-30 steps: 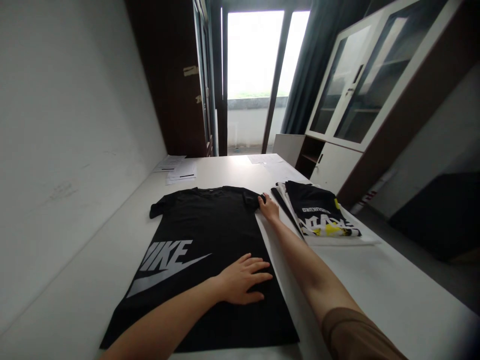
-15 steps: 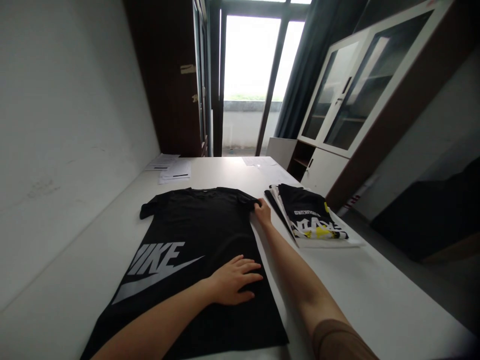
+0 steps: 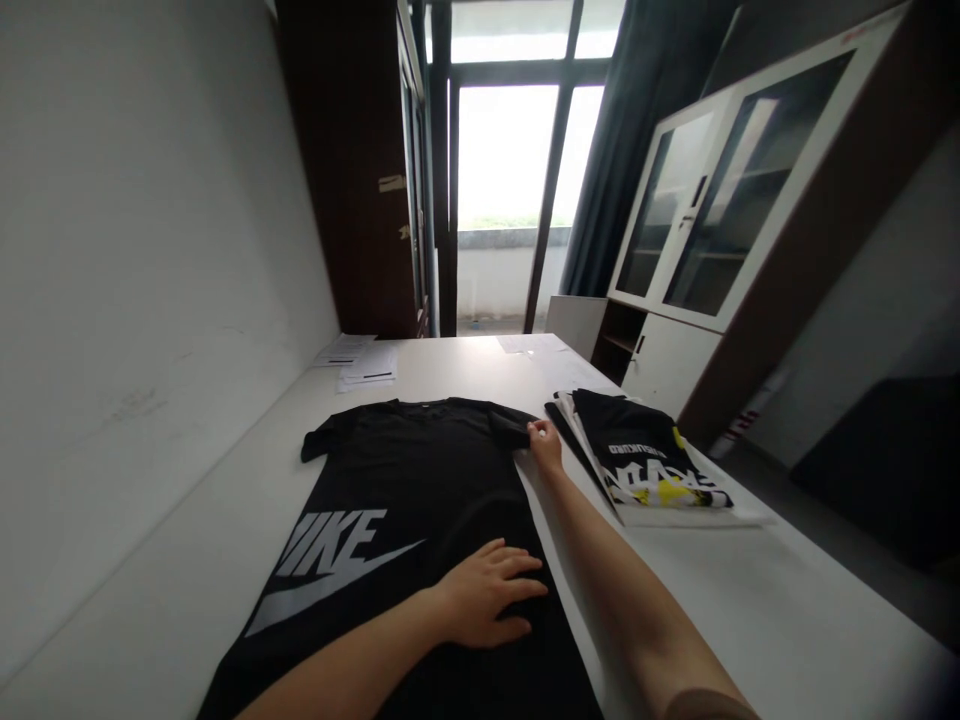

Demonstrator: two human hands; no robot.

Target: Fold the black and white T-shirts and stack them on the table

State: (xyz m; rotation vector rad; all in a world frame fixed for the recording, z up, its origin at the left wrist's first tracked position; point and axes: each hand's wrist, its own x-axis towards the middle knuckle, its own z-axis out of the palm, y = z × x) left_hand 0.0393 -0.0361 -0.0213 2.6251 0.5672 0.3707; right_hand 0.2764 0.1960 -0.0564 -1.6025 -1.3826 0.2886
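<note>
A black T-shirt (image 3: 450,470) with a grey NIKE print and swoosh lies spread out on the white table, its collar toward the window. My left hand (image 3: 491,595) rests flat on the lower right part of the shirt, fingers spread. At the shirt's right sleeve, my right hand (image 3: 545,443) pinches the sleeve's edge between thumb and fingers. The left sleeve lies stretched out on the tabletop. The bottom hem runs out of view below.
Right of the shirt sits a stack of folded shirts (image 3: 637,450), the top one black with white and yellow print. Papers (image 3: 367,365) lie at the far left of the white table (image 3: 712,580). A wall borders the left; a glass-door cabinet (image 3: 720,210) stands right.
The whole view has shifted, with everything lower and a little to the right. My right hand still grips the sleeve, which now looks drawn out flatter; my left hand stays on the shirt.
</note>
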